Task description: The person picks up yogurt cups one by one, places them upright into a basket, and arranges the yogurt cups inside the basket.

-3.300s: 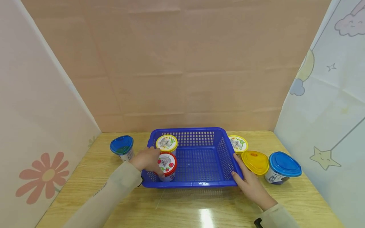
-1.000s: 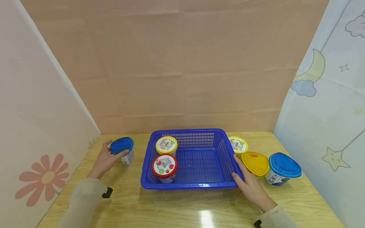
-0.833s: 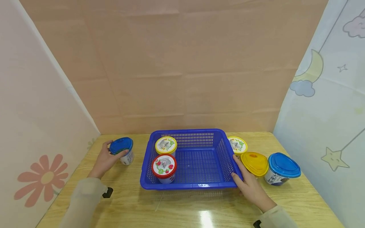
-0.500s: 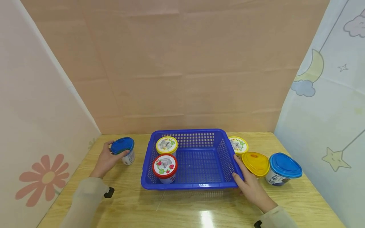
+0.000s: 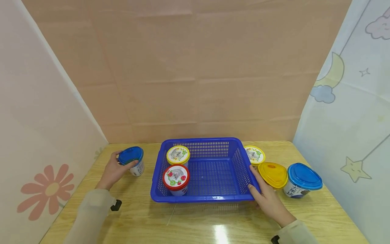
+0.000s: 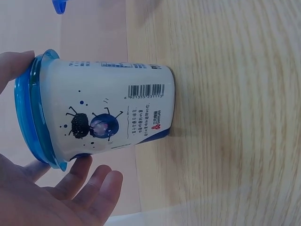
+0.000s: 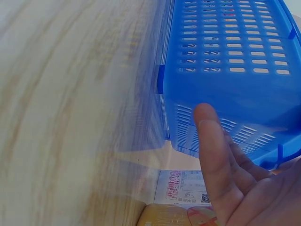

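My left hand (image 5: 114, 171) holds a yogurt cup (image 6: 108, 103) with a blue lid, thumb and fingers on opposite sides of its lid. The cup stands upright on the table, left of a blue plastic basket (image 5: 213, 198). Blueberry-like drawings and a barcode show on its white side in the left wrist view. Against the basket's right end rests my right hand (image 5: 268, 200), its thumb and fingers extended along the outer wall. Inside the basket's left end are a yellow-lidded tub (image 5: 178, 155) and, nearer me, a red-lidded tub (image 5: 176, 177).
Beyond the basket's right side stand another yellow-lidded tub (image 5: 255, 154), a cup with a rounded yellow lid (image 5: 272, 174) and a larger blue-lidded cup (image 5: 304, 178). A brown backdrop (image 5: 195, 84) rises behind the wooden table (image 5: 146, 210), with patterned side panels.
My left hand has moved from the red-lidded tub in the basket leftward to the blue-lidded yogurt cup. Over the last second it barely moves. My right hand stays at the basket.
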{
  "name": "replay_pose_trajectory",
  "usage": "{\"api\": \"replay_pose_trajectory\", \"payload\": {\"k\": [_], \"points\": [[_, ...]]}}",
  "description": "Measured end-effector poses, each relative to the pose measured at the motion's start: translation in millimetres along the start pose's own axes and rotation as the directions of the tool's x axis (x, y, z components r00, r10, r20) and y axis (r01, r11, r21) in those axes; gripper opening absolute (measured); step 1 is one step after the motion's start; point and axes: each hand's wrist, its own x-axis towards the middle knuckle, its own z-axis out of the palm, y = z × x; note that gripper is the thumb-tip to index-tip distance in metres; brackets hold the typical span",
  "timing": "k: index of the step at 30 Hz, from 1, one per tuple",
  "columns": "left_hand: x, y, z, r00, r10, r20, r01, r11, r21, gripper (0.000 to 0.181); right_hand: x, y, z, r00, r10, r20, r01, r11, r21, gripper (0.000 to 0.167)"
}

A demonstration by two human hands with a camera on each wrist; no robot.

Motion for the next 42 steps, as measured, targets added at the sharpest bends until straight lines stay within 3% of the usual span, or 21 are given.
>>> {"api": "replay_pose_trajectory", "payload": {"k": [24, 42], "points": [[1.8, 2.3, -3.5, 1.000, 0.009, -0.002, -0.009, 1.000, -0.002, 0.114, 1.0, -1.7, -0.7, 1.000, 0.005, 0.001, -0.005, 1.000, 0.000, 0.064], [-9.7, 24.4, -8.2, 0.999, 0.041, -0.004, -0.041, 0.999, 0.007, 0.112, 0.1, -0.5, 0.7, 1.000, 0.016, 0.007, -0.016, 1.000, 0.006, 0.065]]}}
